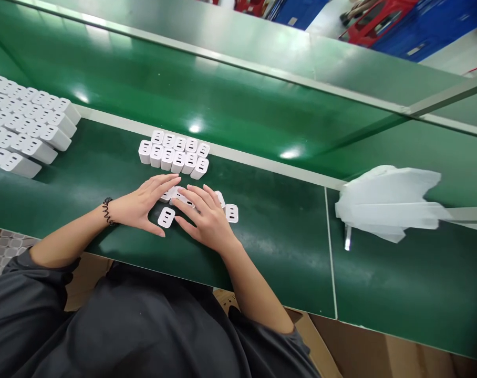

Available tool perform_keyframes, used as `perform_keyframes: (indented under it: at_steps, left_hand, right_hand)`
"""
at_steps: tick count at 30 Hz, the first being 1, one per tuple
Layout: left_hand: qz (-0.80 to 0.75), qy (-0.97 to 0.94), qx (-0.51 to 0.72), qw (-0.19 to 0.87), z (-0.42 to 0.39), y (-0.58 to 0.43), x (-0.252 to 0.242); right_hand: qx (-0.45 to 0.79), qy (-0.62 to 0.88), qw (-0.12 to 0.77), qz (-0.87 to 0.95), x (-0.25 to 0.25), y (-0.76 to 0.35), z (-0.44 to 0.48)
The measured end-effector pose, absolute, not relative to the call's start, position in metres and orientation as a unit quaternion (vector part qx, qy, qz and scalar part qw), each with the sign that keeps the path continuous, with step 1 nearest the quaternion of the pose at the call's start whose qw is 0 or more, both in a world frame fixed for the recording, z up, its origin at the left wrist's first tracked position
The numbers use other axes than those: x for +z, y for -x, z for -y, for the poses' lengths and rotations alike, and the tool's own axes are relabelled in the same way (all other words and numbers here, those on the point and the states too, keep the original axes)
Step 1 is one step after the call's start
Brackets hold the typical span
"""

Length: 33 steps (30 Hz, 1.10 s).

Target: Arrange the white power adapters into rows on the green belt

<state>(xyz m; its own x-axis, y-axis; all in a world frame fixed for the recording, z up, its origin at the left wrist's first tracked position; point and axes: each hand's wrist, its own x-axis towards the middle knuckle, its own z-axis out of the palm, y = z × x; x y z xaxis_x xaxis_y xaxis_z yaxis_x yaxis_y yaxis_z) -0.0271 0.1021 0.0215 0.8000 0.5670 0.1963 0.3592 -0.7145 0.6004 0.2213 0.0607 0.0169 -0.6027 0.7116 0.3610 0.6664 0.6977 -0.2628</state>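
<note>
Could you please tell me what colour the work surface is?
The work surface is dark green, clearest in the head view.

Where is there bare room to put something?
Bare: between the packed white blocks and the two block rows; between the rightmost loose block and the pale seam. Crowded: around the left hand and right hand, amid loose blocks.

We count eleven grouped adapters (178, 160) beyond our left hand (130, 206) and right hand (207, 221), one loose adapter (166, 217) between the two, one white bundle (384, 205) well rightward.
</note>
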Motion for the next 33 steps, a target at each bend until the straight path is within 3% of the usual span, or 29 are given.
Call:
perform_keyframes:
  at_steps: [8,15,27,33]
  left_hand:
    - [-0.251,-0.893,0.175,0.330,-0.112,0.039,0.025]
    - [-0.250,-0.910,0.127,0.307,-0.116,0.042,0.029]
    - [-0.287,-0.908,0.047,0.301,-0.112,0.044,0.044]
    - [-0.339,-0.902,0.106,0.245,-0.096,0.030,0.032]
  right_hand:
    - [0.056,0.333,0.236,0.911,0.016,-0.218,-0.058]
    - [0.055,0.294,0.266,0.916,0.015,-0.215,-0.057]
    - [0.055,0.336,0.252,0.906,0.013,-0.217,-0.060]
    - [0.051,0.413,0.313,0.854,0.015,-0.223,-0.063]
